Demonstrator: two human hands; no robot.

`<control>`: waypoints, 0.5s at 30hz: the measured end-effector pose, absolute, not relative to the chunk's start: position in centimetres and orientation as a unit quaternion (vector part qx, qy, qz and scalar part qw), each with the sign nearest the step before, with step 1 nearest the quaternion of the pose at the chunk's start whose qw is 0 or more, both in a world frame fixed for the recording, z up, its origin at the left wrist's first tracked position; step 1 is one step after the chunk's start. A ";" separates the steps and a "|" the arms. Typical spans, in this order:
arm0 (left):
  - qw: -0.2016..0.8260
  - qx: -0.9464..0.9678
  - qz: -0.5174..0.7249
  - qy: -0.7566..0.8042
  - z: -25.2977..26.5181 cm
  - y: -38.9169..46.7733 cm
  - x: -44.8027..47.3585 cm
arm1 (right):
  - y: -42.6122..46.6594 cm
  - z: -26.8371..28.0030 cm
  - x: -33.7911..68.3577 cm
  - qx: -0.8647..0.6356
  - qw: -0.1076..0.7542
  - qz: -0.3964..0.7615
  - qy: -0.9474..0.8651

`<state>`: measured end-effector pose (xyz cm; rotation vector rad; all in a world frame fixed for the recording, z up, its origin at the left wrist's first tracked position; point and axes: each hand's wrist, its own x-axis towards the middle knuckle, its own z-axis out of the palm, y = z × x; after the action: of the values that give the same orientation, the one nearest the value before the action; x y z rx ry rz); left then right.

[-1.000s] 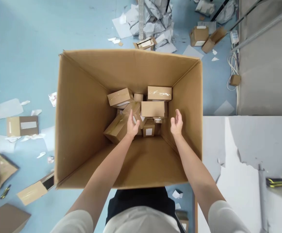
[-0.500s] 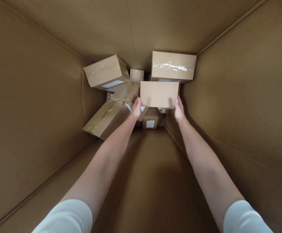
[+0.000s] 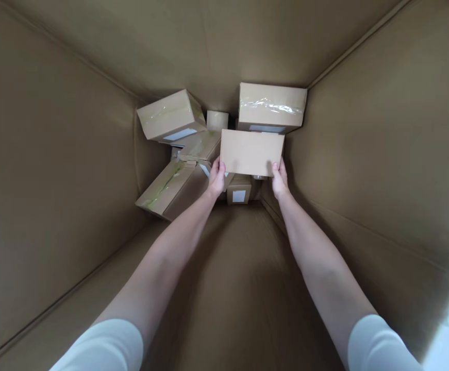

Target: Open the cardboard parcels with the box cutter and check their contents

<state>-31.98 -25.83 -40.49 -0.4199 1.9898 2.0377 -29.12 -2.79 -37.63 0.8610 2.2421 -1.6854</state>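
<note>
Between my two hands is a plain brown cardboard box [image 3: 252, 152], its broad face turned toward me. My left hand [image 3: 217, 176] grips the box's lower left corner, thumb in front. On the lower right corner, my right hand [image 3: 280, 178] has its thumb on the face and its fingers round the side. Just behind the held box sits a larger taped carton [image 3: 272, 100] with a white label on its front. Below it, a small carton with a white label [image 3: 238, 191] shows partly. Whether the held box touches those behind it I cannot tell.
Tall brown cardboard walls [image 3: 54, 154] enclose the space on the sides and far end. At the left, a tilted taped carton [image 3: 170, 116] and a long taped carton [image 3: 166, 188] lie in a heap. A small box [image 3: 217, 120] stands at the back.
My right hand has shifted slightly left and its thumb now lies further onto the box's face. The held box has tilted a little, its right side lower. A bright area shows at lower right.
</note>
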 end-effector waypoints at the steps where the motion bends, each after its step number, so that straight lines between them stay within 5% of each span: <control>1: 0.136 -0.147 0.693 0.692 -38.8 -26.3 -31.6 | -3.2 -36.3 -28.9 0.289 0.100 -0.576 0.758; 15: 0.023 0.091 0.662 0.744 -4.4 -36.6 -25.8 | -9.6 -3.1 -19.4 0.103 0.024 -0.595 0.797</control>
<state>-25.79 -36.61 -4.42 0.2813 2.3028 2.0482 -19.35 -9.57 -3.08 0.3197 2.4653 -1.8408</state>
